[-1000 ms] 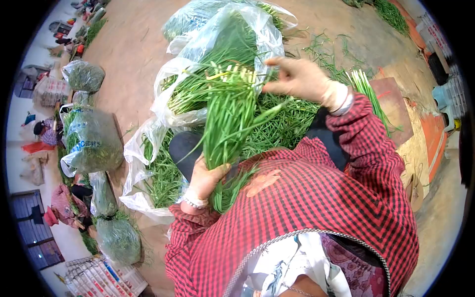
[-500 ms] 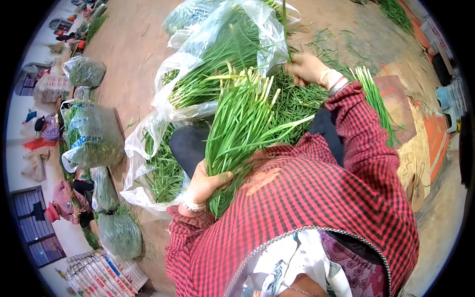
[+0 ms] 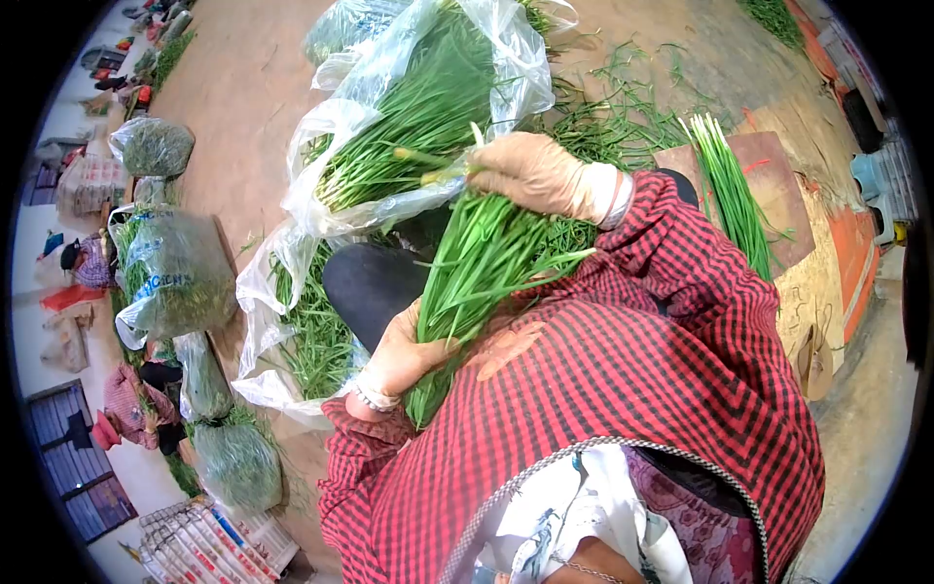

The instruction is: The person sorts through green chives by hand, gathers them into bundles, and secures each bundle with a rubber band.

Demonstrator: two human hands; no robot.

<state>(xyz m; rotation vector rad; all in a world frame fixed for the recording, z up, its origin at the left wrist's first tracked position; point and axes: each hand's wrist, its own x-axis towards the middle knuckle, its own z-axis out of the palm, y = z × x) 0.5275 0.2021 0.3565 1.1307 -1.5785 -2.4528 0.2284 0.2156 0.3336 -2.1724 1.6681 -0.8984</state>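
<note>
Head view: on the near side of the open plastic bag, between it and the red-and-black checked garment, a green bunch of long leaves, slanted, stem ends toward the bag, leafy ends toward the lap. Around its lower part, well apart from the bag, the left hand, fingers wrapped closed, thumb laid across the leaves. At its upper end, just beside the bag's near right edge, the right hand, fingers bent and drawn close together over the stem ends; cannot tell whether gripping them or only touching. From those fingertips, a yellowish stem pointing left, in front of the bag. Inside the bag, many more green stems, laid slantwise. Left of and nearer than the bag's mouth, loose leaves, beside a dark-clothed knee. Right of the bag, well apart, a brown board under a sheaf of pale-ended stems. Well left of the bag, a filled clear bag with blue lettering.
</note>
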